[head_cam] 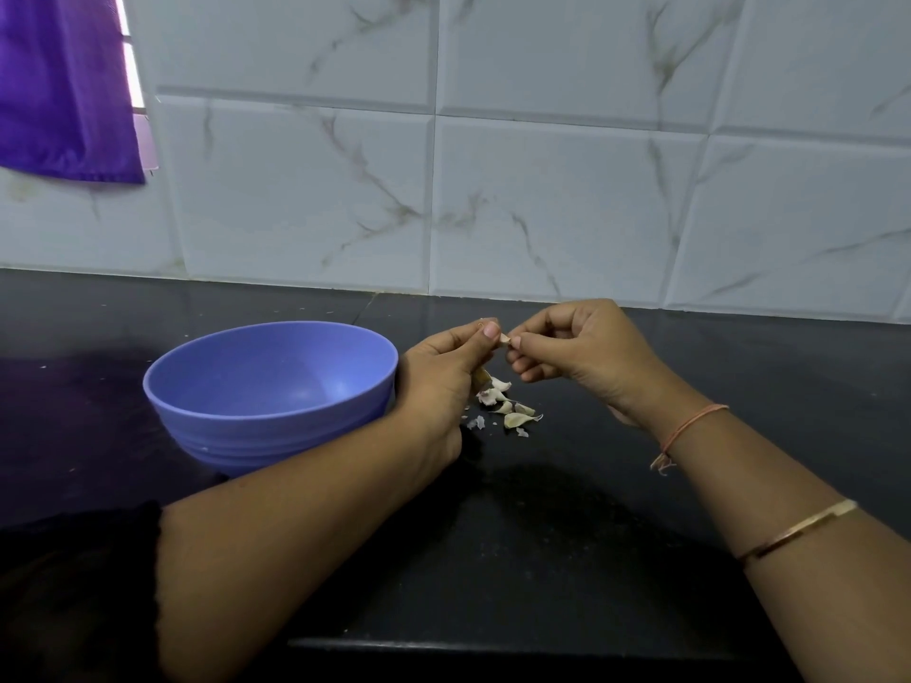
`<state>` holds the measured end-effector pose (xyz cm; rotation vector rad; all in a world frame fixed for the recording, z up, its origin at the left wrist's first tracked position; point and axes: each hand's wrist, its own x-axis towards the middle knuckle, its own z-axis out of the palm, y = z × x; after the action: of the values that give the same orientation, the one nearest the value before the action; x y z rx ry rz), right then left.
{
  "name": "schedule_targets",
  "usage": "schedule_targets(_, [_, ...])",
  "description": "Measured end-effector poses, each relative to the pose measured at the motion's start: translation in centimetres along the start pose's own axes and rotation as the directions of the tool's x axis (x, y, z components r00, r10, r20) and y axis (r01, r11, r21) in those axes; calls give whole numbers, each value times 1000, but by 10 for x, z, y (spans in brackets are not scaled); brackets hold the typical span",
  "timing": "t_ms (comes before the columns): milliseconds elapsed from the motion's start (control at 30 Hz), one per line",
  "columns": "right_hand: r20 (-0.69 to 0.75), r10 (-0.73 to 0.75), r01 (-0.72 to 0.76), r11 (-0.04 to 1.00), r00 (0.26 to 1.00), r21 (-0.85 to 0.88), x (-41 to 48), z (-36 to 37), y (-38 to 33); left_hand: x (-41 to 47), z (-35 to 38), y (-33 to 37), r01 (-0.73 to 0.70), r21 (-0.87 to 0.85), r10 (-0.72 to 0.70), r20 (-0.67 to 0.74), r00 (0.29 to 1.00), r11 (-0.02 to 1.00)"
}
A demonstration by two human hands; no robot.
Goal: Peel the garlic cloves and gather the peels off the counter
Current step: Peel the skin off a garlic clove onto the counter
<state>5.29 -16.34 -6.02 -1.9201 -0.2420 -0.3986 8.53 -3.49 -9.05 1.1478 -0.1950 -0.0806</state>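
A small garlic clove [504, 340] is held above the black counter between both hands. My left hand [451, 372] pinches it with thumb and fingers curled, and something pale shows under its palm. My right hand [577, 350] pinches the clove's right end with thumb and forefinger. Directly below the hands, several garlic cloves and peels [508, 406] lie in a small loose pile on the counter. A few tiny peel flakes [476, 423] lie just left of the pile.
An empty blue bowl [236, 426] stands on the counter, touching my left wrist's side. The black counter [567, 525] runs to a marble-tiled wall behind. A purple cloth [64, 86] hangs at the top left. The counter's front edge is near the bottom.
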Motion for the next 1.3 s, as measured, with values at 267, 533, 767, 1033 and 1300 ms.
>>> schedule_targets(267, [-19, -137, 125, 948, 990, -293, 2, 3, 4, 1, 0, -4, 53, -43, -53, -5, 999, 998])
schedule_targets(533, [-92, -220, 167, 905, 971, -392, 2, 8, 5, 1, 0, -3, 86, -93, -84, 23, 996, 992])
schedule_targets(767, [-84, -181, 143, 929, 980, -341, 3, 7, 8, -2, 1, 0, 82, -109, -77, 43, 996, 991])
schedule_targets(1033, [-87, -75, 55, 977, 993, -207, 5, 6, 7, -3, 3, 3, 111, -137, -101, 84, 991, 984])
schedule_targets(1300, [-168, -108, 45, 939, 980, -340, 6, 2, 8, -7, 5, 3, 108, -118, -94, 118, 989, 987])
